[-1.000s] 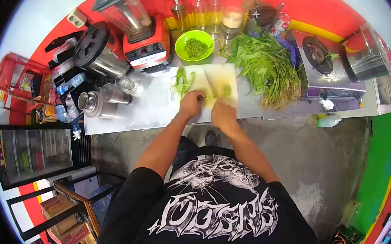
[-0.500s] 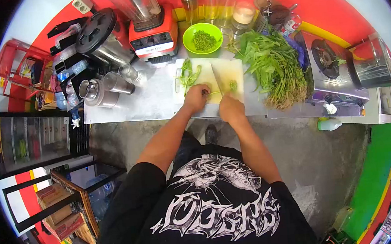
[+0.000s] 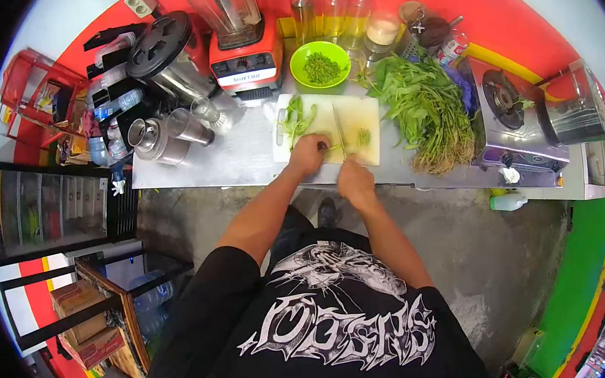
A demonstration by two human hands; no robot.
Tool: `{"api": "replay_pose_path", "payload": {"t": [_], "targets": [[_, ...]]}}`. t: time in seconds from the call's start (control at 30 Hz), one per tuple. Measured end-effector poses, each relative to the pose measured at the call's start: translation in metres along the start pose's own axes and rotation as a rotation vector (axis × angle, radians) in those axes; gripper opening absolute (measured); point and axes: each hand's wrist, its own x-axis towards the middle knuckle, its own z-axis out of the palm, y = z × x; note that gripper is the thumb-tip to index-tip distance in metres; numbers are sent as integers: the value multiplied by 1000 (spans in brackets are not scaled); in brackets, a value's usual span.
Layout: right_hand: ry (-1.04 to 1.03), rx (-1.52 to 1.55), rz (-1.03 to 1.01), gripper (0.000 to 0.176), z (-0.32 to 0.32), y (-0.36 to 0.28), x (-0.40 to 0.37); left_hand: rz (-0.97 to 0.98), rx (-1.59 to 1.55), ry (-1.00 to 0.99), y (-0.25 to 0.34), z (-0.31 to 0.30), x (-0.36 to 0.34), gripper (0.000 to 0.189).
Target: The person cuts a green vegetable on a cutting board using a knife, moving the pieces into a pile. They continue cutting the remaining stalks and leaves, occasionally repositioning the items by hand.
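Note:
A white cutting board (image 3: 364,110) lies at the front of the metal counter. My right hand (image 3: 357,183) is closed around the handle of a knife (image 3: 339,124), whose blade points away from me across the board. Just left of the blade, my left hand (image 3: 309,155) pinches thin green stems (image 3: 333,147) against the board. A little pile of chopped green stems (image 3: 363,137) sits to the right of the knife. Uncut leafy greens (image 3: 298,116) lie on the board's left part. Behind it stands a lime-green bowl (image 3: 339,78) holding chopped greens (image 3: 321,67).
A big bundle of leafy greens with roots (image 3: 420,99) covers the counter right of the board, beside a gas stove (image 3: 504,103). Left are a red blender (image 3: 244,61), a glass (image 3: 206,111) and a metal shaker (image 3: 158,140). Bottles with pourers (image 3: 334,13) line the back wall.
The knife's blade has swung upright and shows nearly edge-on, still beside the stems. Both hands stay at the board. The whole view has shifted slightly.

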Motion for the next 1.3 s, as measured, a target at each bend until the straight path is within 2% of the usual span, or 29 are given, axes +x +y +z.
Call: {"api": "replay_pose_path", "payload": {"t": [0.07, 0.23, 0.37, 0.43, 0.5, 0.53, 0.6, 0.77, 0.83, 0.9, 1.13, 1.23, 1.3], "targets": [[40, 33, -47, 30, 17, 8, 9, 7, -1, -14, 2, -2, 1, 21], [-61, -19, -43, 32, -17, -3, 4, -60, -69, -79, -17, 5, 11, 19], [0, 63, 36, 35, 12, 3, 5, -80, -20, -103, -15, 3, 13, 18], [34, 91, 54, 36, 7, 2, 4, -93, -19, -114, -14, 3, 14, 18], [-51, -33, -79, 33, -9, 2, 7, -119, 30, -137, -13, 2, 15, 17], [-51, -30, -79, 33, -11, 2, 5, -119, 32, -137, -12, 1, 14, 17], [-43, -11, -51, 31, -12, 1, 2, -52, 39, -91, -12, 1, 12, 16], [22, 71, 29, 31, 23, 8, 3, -71, 24, -127, -13, 3, 14, 17], [46, 106, 58, 31, 12, 3, 2, -83, 13, -142, -14, 2, 17, 17], [-11, 45, -45, 31, -2, 2, 1, -83, 28, -123, -16, 3, 16, 18], [-61, 122, 50, 34, 4, 5, -5, -62, 39, -146, -14, 1, 16, 20], [-60, 101, 19, 37, -10, 6, -1, -30, 48, -154, -16, 1, 18, 20], [-158, 39, -33, 40, -23, 8, -3, -21, 54, -126, -16, 1, 16, 20]]}}
